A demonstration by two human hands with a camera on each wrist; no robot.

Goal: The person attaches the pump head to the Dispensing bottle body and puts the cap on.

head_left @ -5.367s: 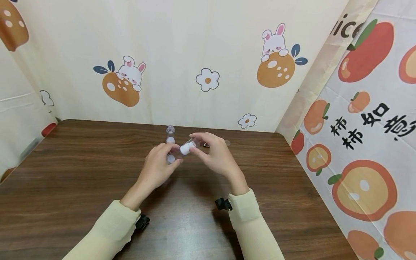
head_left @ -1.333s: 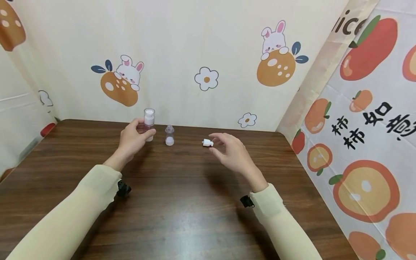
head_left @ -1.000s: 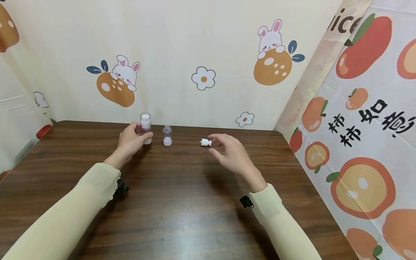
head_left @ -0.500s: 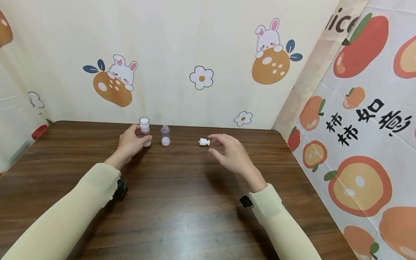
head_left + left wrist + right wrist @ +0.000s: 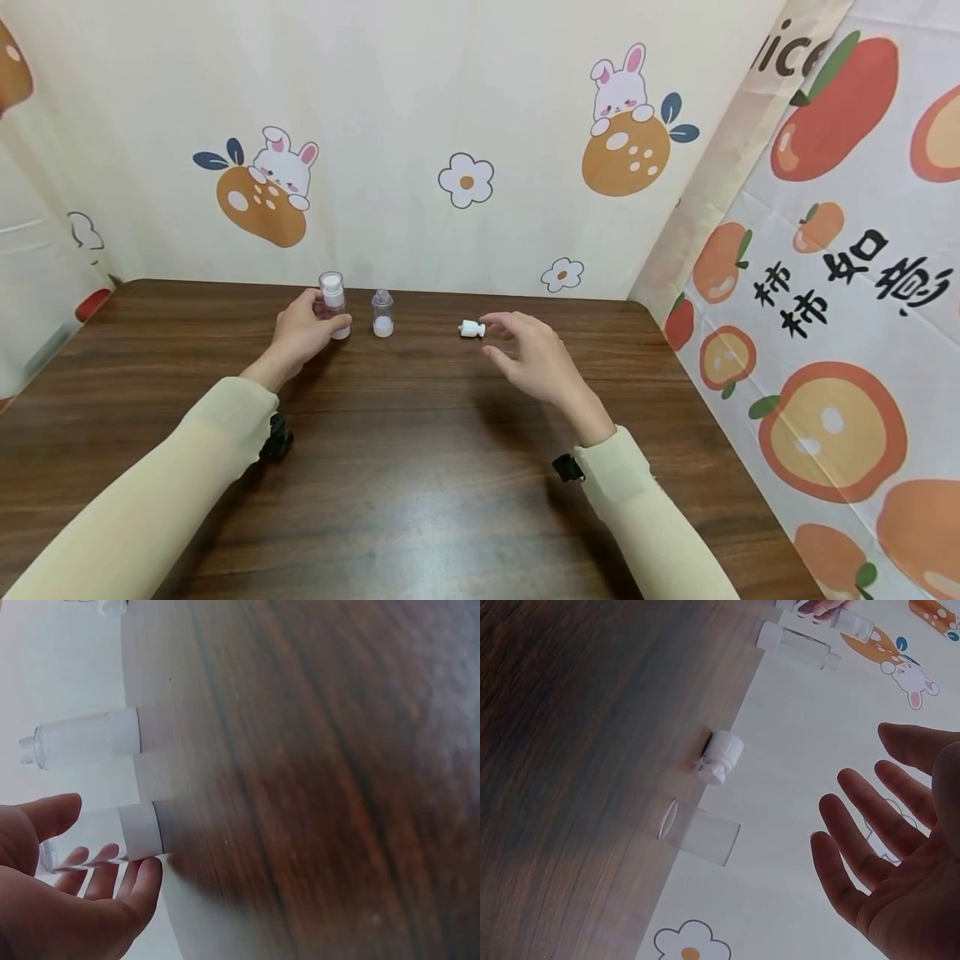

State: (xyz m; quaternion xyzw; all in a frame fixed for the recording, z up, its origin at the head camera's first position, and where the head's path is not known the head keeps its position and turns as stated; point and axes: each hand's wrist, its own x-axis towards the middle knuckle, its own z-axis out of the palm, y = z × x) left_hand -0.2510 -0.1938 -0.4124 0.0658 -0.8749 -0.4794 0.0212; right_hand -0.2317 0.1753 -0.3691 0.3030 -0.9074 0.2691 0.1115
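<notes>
My left hand (image 5: 300, 327) holds a clear bottle (image 5: 332, 292) with a white pump top, a clear cap over it and a white base. Upright on the table, this bottle (image 5: 101, 836) has my thumb on one side and my fingers on the other in the left wrist view. Just to its right stands a second clear bottle (image 5: 382, 314), with a bare threaded neck and a white base. My right hand (image 5: 531, 354) hovers with spread, relaxed fingers close to a white pump head (image 5: 472, 329) lying on its side. Beside that pump head is a clear cap (image 5: 700, 832), hidden behind my right hand in the head view.
The brown wooden table (image 5: 420, 467) ends at the back against a cream curtain (image 5: 390, 100) printed with rabbits and flowers. A white cloth (image 5: 832, 275) with persimmon prints hangs along the right side.
Earlier, both hands were together on a bottle at the middle. The left hand has since carried the capped bottle left and lowered it to the table; the right moved right and holds nothing.
</notes>
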